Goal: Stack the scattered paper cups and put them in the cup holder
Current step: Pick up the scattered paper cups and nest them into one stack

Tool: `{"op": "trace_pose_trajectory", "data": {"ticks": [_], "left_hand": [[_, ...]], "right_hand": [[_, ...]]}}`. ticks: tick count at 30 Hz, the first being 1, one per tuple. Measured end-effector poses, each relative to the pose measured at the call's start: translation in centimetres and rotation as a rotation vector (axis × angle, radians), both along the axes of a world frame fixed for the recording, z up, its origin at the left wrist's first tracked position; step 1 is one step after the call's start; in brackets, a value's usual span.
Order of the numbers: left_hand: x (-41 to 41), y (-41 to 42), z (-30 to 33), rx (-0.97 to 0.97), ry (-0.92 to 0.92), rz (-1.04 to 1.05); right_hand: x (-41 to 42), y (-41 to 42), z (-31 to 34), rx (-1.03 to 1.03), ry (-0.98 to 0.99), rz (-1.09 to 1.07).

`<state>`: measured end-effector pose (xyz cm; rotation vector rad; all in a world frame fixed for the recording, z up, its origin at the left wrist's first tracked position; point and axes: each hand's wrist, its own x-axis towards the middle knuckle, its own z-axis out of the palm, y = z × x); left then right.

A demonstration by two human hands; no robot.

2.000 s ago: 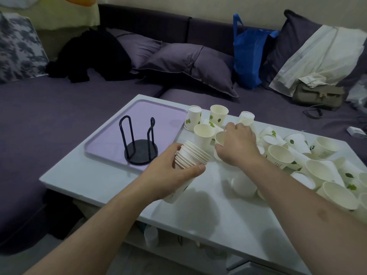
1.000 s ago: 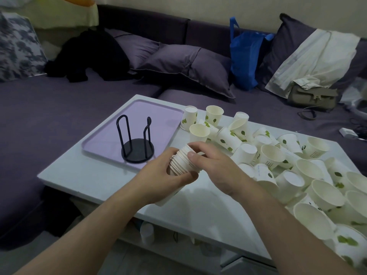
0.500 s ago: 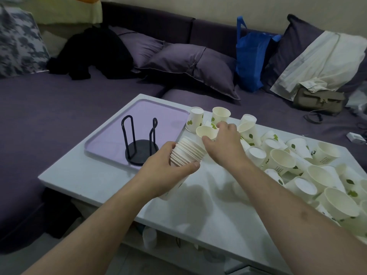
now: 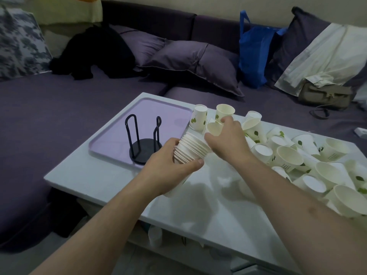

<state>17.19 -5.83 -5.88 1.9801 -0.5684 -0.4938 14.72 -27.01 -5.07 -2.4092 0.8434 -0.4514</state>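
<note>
purple sofa cushions and a blue bag fill the background behind a white low table. on the table's far left corner lies a lilac tray, and on it stands the black wire cup holder, with nothing in it.

left hand is wrapped around a nested stack of paper cups, thumb across the near side, the stack tilted with its rims pointing up and away toward the right hand. right hand is closed around a single cup, fingers curled over its side, the cup's mouth facing the camera and just above the stack's top rim. loose cups are heaped across the right half of the table, some upright, some on their sides, some upside down.

judging by this, the step in hand is gathering: one more cup is about to join the stack. the next move calls for turning that cup base-first toward the open top of the stack and pushing it in squarely. many cups remain, so the holder's turn looks some way off.
</note>
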Motion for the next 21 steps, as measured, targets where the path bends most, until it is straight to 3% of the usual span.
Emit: {"op": "trace_pose_trajectory", "data": {"ticks": [6,8,15,21], "left_hand": [[-0.5,0.0,0.2,0.049,-0.034,-0.042],[-1.0,-0.1,0.1,0.069,-0.052,-0.070],[-2.8,-0.5,-0.1,0.117,-0.153,-0.127],[-3.4,-0.8,0.3,0.063,-0.136,-0.117]], "right_hand": [[-5.8,0.3,3.3,0.469,-0.442,0.006],[-7.5,1.1,3.8,0.592,-0.485,0.084],[-9.3,3.1,2.2,0.588,-0.292,0.272],[-10.4,3.9,1.9,0.634,-0.041,0.451]]}}
